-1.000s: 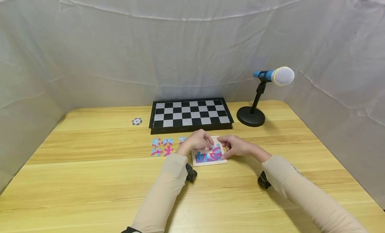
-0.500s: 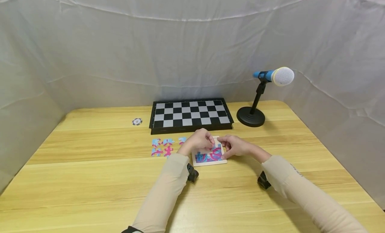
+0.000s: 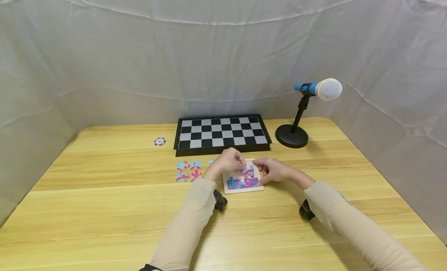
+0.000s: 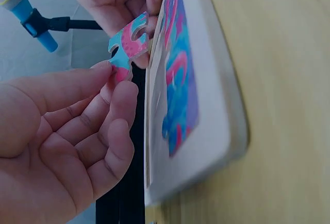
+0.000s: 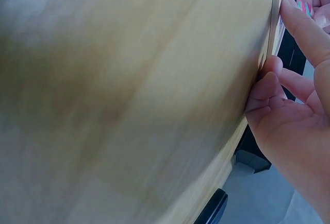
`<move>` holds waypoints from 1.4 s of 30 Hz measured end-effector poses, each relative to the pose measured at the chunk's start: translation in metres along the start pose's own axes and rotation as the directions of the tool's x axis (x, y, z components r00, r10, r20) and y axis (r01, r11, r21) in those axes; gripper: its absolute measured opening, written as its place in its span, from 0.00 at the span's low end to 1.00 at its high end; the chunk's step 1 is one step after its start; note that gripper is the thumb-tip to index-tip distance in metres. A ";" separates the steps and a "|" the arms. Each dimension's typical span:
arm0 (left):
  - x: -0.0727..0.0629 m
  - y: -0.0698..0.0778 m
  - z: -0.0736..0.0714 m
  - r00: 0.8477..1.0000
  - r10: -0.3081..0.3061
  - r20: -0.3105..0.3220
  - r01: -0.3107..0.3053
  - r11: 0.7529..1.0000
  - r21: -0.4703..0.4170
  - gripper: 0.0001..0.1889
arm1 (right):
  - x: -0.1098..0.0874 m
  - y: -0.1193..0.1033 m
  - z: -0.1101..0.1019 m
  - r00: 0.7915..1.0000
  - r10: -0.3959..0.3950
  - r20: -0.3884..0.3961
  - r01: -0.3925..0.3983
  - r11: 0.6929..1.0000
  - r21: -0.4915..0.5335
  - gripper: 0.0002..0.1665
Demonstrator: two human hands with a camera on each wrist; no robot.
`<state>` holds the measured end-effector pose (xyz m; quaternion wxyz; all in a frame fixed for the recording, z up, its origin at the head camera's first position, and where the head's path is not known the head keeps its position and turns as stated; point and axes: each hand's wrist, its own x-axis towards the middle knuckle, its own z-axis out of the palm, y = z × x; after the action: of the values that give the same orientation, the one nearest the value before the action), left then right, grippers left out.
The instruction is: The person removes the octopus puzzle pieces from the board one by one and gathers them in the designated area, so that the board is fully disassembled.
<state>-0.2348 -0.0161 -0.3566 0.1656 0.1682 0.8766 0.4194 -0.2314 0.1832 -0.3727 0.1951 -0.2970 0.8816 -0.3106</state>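
Note:
My left hand (image 3: 228, 161) pinches a blue and pink jigsaw piece (image 4: 129, 41) between thumb and fingertips, held tilted over the puzzle tray (image 3: 230, 191). Joined pieces in pink, blue and purple fill the tray's near part, while its pale base shows farther back. At the tray's right edge, my right hand (image 3: 276, 170) grips the frame, the thumb near the front and the fingers spread toward the back. In the right wrist view, the right thumb (image 5: 304, 28) lies along the rim, with the curled fingers against its side.
Loose jigsaw pieces (image 3: 188, 171) lie left of the tray, partly behind the left wrist. Behind stands a black-and-white checkered board (image 3: 222, 132). A blue microphone on a black stand (image 3: 291, 136) is at the back right, and a poker chip (image 3: 159, 141) at the back left.
My left hand has shifted slightly left, and the piece in it has turned and moved left above the tray. The right hand keeps its place on the frame.

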 end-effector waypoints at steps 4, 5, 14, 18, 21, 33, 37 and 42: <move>-0.004 -0.003 -0.005 1.000 -0.009 -0.011 0.008 1.000 -0.005 0.03 | 0.000 -0.001 0.000 1.000 0.005 -0.003 -0.005 1.000 -0.002 0.42; -0.005 -0.004 -0.006 1.000 -0.008 -0.015 0.008 1.000 -0.002 0.03 | 0.000 -0.001 0.000 1.000 0.005 -0.003 -0.005 1.000 -0.002 0.42; -0.014 -0.015 -0.016 0.999 -0.037 -0.034 0.036 0.999 -0.027 0.03 | -0.001 0.000 0.001 1.000 -0.002 -0.004 0.002 1.000 -0.005 0.42; -0.021 -0.017 -0.022 0.997 -0.057 -0.043 0.055 0.997 -0.048 0.03 | -0.001 0.000 0.001 1.000 -0.011 -0.002 0.011 1.000 -0.009 0.42; -0.025 -0.018 -0.027 0.996 -0.079 -0.049 0.076 0.995 -0.064 0.03 | -0.001 0.001 0.001 1.000 -0.013 -0.002 0.013 1.000 -0.012 0.43; -0.040 -0.031 -0.042 0.992 -0.105 -0.065 0.101 0.993 -0.062 0.03 | -0.002 0.000 0.001 1.000 -0.019 -0.006 0.019 1.000 -0.016 0.42; -0.044 -0.038 -0.047 0.988 -0.134 -0.073 0.129 0.989 -0.070 0.03 | -0.003 0.000 0.001 1.000 -0.020 -0.005 0.020 1.000 -0.015 0.43; -0.048 -0.047 -0.053 0.987 -0.140 -0.075 0.134 0.987 -0.086 0.03 | -0.002 0.000 0.001 1.000 -0.024 -0.003 0.024 1.000 -0.016 0.43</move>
<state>-0.2223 -0.1003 -0.3553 0.1652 0.0836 0.8744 0.4485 -0.2296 0.1841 -0.3728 0.1875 -0.3087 0.8807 -0.3065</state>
